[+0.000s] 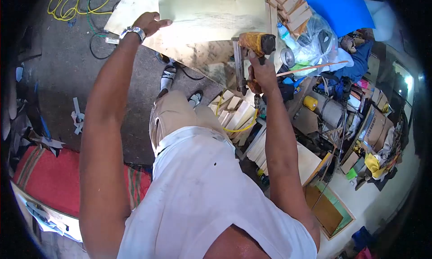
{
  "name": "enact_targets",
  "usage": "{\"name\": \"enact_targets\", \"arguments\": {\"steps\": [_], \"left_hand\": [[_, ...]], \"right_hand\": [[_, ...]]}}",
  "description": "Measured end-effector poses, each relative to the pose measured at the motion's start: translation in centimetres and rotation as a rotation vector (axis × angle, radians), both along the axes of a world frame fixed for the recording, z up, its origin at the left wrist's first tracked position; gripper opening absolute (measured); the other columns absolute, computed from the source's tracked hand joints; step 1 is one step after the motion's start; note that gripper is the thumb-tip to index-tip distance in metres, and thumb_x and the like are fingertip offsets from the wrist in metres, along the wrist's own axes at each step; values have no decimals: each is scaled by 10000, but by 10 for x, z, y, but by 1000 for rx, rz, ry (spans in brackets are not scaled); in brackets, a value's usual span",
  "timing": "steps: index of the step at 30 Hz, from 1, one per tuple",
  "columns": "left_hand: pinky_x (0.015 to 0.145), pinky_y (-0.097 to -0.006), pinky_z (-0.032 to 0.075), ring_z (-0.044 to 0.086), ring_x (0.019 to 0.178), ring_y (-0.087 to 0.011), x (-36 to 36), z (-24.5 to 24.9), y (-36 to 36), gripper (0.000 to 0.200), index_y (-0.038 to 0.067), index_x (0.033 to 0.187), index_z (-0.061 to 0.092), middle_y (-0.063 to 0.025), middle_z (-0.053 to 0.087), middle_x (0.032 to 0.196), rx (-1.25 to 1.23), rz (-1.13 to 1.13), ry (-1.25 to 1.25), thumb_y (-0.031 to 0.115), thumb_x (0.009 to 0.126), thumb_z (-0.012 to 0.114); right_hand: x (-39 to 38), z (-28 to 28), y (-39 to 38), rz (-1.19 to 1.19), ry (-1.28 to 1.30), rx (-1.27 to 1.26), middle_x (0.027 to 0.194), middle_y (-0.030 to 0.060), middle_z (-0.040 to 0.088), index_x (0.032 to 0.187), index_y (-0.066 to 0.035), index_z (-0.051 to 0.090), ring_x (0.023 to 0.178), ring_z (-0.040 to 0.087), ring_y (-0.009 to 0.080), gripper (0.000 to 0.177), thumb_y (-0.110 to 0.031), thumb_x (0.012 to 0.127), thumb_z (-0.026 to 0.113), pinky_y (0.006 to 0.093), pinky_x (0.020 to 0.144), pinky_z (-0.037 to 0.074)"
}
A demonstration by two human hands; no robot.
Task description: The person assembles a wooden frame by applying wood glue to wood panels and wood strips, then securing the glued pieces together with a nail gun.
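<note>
My right hand is wrapped round the handle of a yellow and black nail gun, whose long magazine points down toward my body. The tool is over the right part of a pale wooden board. Near the board's left edge, my left hand has its fingers apart, with a metal watch at the wrist. A lighter rectangular sheet lies on top of the board, just right of my left fingers.
Stacked wood pieces and a yellow hose lie below the board. A plastic bottle, plastic bags and clutter fill the right. A yellow cable coils on the floor, upper left. A red cloth lies lower left.
</note>
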State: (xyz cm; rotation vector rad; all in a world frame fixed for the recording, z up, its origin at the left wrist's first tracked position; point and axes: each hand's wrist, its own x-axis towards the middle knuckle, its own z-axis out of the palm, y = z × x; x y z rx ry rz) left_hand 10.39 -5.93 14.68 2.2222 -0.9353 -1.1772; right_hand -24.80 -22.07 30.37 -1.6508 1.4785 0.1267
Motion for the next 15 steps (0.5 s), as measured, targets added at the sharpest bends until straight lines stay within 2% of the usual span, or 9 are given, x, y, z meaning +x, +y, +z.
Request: {"name": "enact_targets", "arguments": {"steps": [4, 7, 10, 11, 13, 14, 15], "left_hand": [[997, -459, 431, 559, 1173, -374, 0, 2, 0, 818, -38, 1272, 554, -275, 569, 1252, 12, 0, 12, 581, 759, 705], [1004, -457, 425, 552, 1183, -373, 0, 5, 1, 821, -35, 1269, 559, -268, 557, 1276, 13, 4, 45, 587, 754, 705], [1014, -455, 418, 538, 1205, -369, -1, 8, 1, 822, -38, 1266, 560, -260, 552, 1288, 18, 15, 33, 586, 751, 704], [1015, -452, 417, 535, 1208, -369, 1, 5, 0, 825, -34, 1274, 555, -261, 552, 1288, 5, -1, 66, 586, 751, 704], [1016, -446, 416, 530, 1215, -369, 5, -5, 1, 829, -24, 1290, 545, -263, 551, 1288, -14, -20, 130, 587, 752, 704], [1013, -445, 415, 526, 1219, -369, 3, 5, 0, 806, -6, 1283, 559, -262, 551, 1289, 22, -25, 67, 591, 759, 697], [973, -422, 442, 572, 1146, -346, 1, 9, 1, 782, -29, 1240, 576, -251, 594, 1219, 20, 5, -1, 568, 754, 713]], "right_hand": [[-5, -11, -5, 27, 12, 6, 581, 54, 573, 735, -2, 604, 527, 579, 179, 554, -543, 834, 666, 338, 528, 466], [-10, -21, -9, 72, 15, -87, 652, 93, 613, 827, 30, 633, 640, 620, 224, 574, -542, 830, 667, 375, 641, 488], [6, -2, 2, 120, 25, -130, 708, 120, 631, 933, 45, 646, 701, 615, 232, 593, -537, 826, 673, 394, 711, 483], [3, -3, -2, 121, 13, -106, 708, 125, 640, 999, 51, 645, 668, 613, 224, 600, -522, 824, 680, 382, 667, 483], [-11, -10, -9, 34, -21, -125, 627, 53, 576, 868, -5, 602, 527, 541, 155, 499, -497, 845, 680, 319, 520, 439], [-13, -12, -13, -2, -45, -128, 586, 18, 543, 803, -33, 580, 457, 505, 121, 465, -484, 855, 679, 287, 446, 417], [-15, -4, -16, -82, -58, -29, 581, 17, 542, 813, -41, 585, 459, 503, 114, 435, -464, 870, 671, 285, 440, 403]]}}
